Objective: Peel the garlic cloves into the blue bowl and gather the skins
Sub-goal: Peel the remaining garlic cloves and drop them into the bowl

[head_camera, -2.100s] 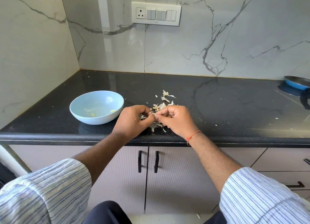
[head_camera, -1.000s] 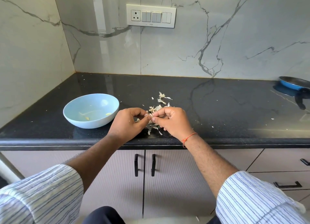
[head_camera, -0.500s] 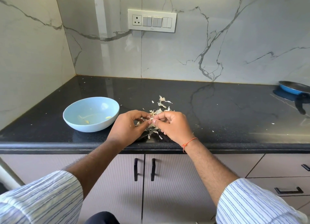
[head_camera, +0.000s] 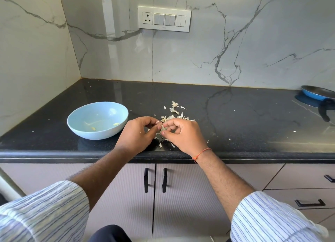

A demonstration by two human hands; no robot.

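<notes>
Left hand (head_camera: 135,134) and right hand (head_camera: 183,133) are pinching a garlic clove (head_camera: 162,128) above the bench (head_camera: 226,118); light, slippery, papery skin seemingly best nipped at its tip.

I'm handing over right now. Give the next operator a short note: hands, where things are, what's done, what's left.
Left hand and right hand both pinch one garlic clove between them, its skin partly on, above the counter near its front edge.
Blue bowl sits left of the hands and holds two peeled cloves.
Skins lie scattered behind and under the hands, not yet gathered.
Left: finish this clove, drop it in the bowl, gather the skins.
</notes>
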